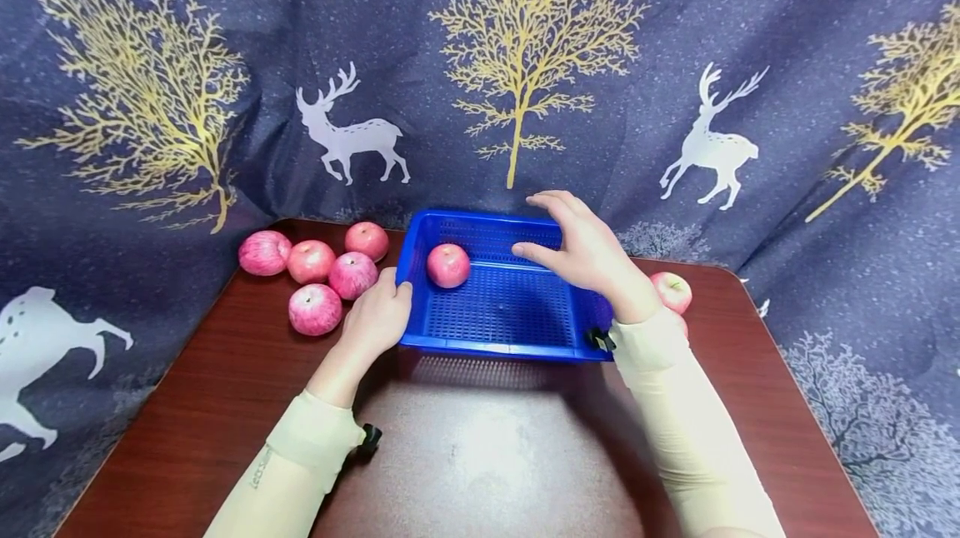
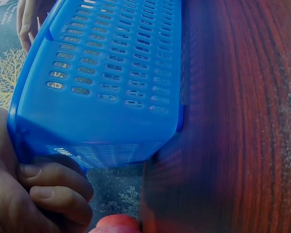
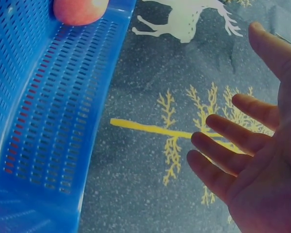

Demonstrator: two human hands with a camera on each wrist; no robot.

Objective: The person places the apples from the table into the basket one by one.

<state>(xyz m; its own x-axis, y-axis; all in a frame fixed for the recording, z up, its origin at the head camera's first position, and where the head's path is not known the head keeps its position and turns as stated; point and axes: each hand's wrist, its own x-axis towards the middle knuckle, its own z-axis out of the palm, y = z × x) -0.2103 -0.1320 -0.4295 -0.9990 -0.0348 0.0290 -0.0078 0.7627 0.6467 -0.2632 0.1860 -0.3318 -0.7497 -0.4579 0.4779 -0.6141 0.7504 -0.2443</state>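
A blue perforated plastic basket (image 1: 510,350) stands at the middle of the table's back. One red apple (image 1: 448,266) lies inside it, near the left wall. My left hand (image 1: 378,309) grips the basket's left rim; in the left wrist view its fingers (image 2: 58,191) curl round the edge below the lip. Above the right part of the basket hovers my right hand (image 1: 581,242), holding nothing. The right wrist view shows its fingers (image 3: 228,141) spread and the thumb apart, clear of the basket wall (image 3: 87,121).
Several red apples (image 1: 315,310) cluster on the table left of the basket, close to my left hand. Beyond the basket's right side, an apple (image 1: 671,292) shows, with another partly hidden behind my right sleeve. A dark patterned cloth (image 1: 457,146) hangs behind the brown table (image 1: 217,405).
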